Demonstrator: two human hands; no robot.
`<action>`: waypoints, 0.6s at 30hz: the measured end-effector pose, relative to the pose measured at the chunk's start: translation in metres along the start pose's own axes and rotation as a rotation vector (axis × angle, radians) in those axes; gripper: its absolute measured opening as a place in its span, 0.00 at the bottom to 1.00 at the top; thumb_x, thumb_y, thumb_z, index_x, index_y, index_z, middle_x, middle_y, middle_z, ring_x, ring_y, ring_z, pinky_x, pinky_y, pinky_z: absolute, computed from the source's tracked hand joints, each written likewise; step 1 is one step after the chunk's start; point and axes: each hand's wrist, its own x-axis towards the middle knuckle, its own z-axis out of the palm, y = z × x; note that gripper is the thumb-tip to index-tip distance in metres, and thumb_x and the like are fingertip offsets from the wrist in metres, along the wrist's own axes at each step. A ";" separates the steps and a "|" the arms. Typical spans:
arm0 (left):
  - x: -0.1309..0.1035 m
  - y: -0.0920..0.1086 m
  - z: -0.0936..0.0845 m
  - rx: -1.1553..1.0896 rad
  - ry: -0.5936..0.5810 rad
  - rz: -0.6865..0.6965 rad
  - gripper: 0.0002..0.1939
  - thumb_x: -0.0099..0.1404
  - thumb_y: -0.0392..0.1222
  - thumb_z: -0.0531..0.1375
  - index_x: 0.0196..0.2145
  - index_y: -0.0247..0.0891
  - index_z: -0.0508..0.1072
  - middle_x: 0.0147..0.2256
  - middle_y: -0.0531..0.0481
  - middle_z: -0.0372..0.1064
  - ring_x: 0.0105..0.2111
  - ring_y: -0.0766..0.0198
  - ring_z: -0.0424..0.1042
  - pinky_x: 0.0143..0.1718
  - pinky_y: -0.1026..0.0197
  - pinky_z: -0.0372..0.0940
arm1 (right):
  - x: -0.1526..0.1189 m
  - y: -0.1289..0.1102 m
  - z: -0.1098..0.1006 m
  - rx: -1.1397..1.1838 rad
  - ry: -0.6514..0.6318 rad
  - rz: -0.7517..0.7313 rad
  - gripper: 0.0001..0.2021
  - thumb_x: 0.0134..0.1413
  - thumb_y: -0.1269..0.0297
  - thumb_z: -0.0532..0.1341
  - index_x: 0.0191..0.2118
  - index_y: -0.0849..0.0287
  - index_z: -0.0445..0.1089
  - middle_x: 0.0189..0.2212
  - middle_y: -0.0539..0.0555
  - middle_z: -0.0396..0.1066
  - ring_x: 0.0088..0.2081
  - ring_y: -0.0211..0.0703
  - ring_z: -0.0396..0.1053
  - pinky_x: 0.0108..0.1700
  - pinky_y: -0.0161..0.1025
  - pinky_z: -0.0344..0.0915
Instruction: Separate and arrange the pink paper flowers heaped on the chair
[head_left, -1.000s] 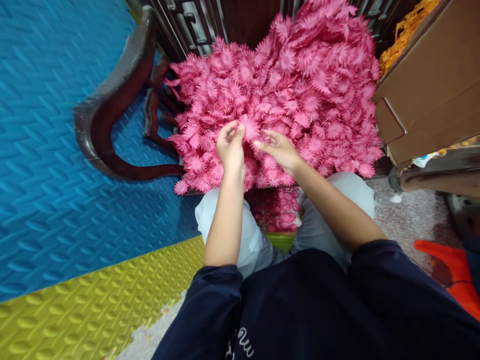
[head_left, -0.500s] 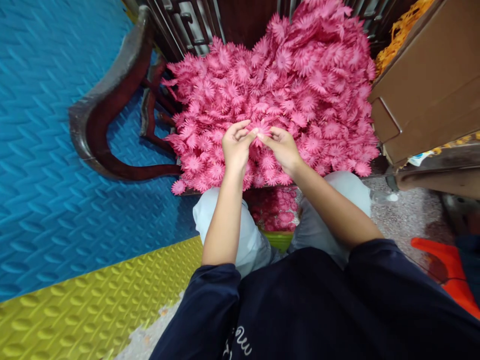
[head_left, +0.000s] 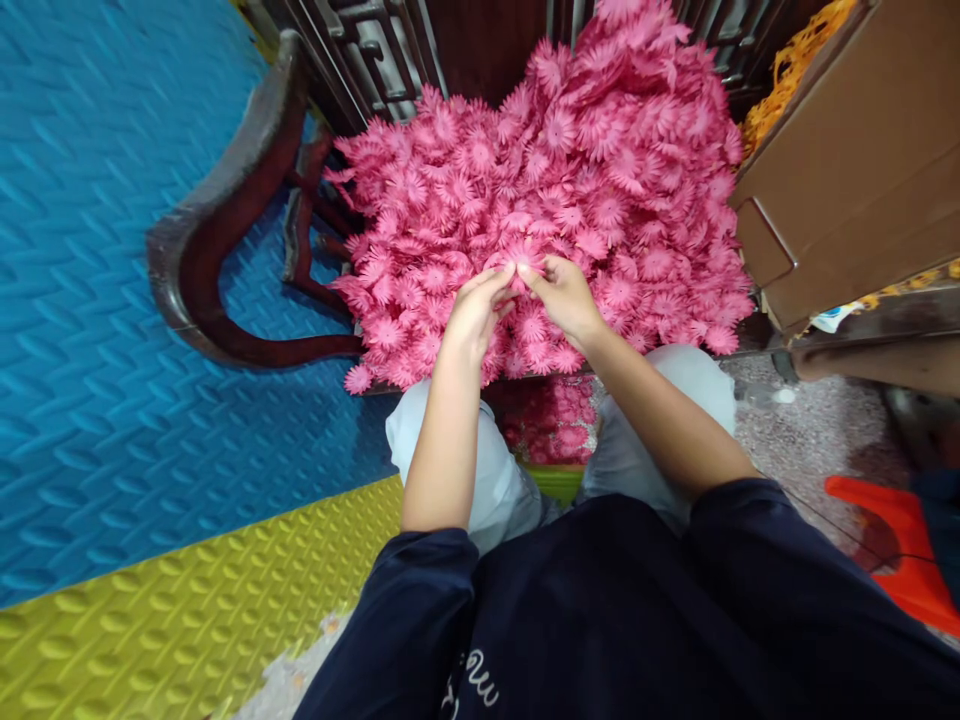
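Right now both bare hands meet near the middle of the frame, holding a single pink, many-petalled artificial flower (head_left: pixel 521 253) between them. The left hand (head_left: pixel 477 308) pinches its near edge with thumb and fingertips, the other fingers curled beneath. The right hand (head_left: pixel 564 295) comes in from the right, its thumb and forefinger closed narrowly on the same flower, the two thumb tips almost side by side.

Just beyond and around the hands spreads a big heap of matching pink artificial flowers (head_left: pixel 637 170), piled highest toward the upper right of centre. It lies on a dark wooden seat (head_left: pixel 757 335), whose curved, glossy wooden armrest (head_left: pixel 217 200) sweeps through the left of the frame. Behind the heap, at the top, stands a dark carved wooden panel (head_left: pixel 480 45).

Over at the upper right I see a brown cardboard box (head_left: pixel 855 180) with a cut handle slot, and stringy orange material (head_left: pixel 799 65) showing beside it. More pink flowers (head_left: pixel 559 420) show low down between the person's pale-trousered knees (head_left: pixel 690 385). Textured blue matting (head_left: pixel 90 300) fills the left side, bordered by a yellow strip (head_left: pixel 210 590) at lower left.
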 end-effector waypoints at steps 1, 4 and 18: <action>0.000 0.000 0.001 -0.002 0.009 0.010 0.11 0.56 0.48 0.66 0.29 0.39 0.70 0.28 0.51 0.70 0.29 0.67 0.71 0.35 0.61 0.67 | 0.000 0.000 0.000 0.000 -0.006 0.005 0.18 0.46 0.49 0.65 0.23 0.58 0.62 0.22 0.47 0.61 0.28 0.35 0.60 0.33 0.35 0.58; -0.003 0.001 0.005 -0.011 0.031 0.065 0.12 0.57 0.49 0.65 0.27 0.38 0.70 0.26 0.52 0.69 0.26 0.68 0.69 0.32 0.62 0.66 | -0.002 -0.002 0.000 0.025 -0.058 -0.010 0.17 0.46 0.49 0.65 0.24 0.58 0.63 0.24 0.48 0.64 0.31 0.36 0.63 0.36 0.36 0.60; -0.011 0.004 0.014 0.162 0.154 0.279 0.24 0.57 0.59 0.61 0.18 0.38 0.61 0.18 0.56 0.51 0.22 0.69 0.55 0.28 0.63 0.53 | -0.003 -0.005 0.003 0.128 -0.030 -0.076 0.22 0.34 0.50 0.71 0.21 0.57 0.59 0.22 0.44 0.59 0.28 0.33 0.59 0.37 0.35 0.60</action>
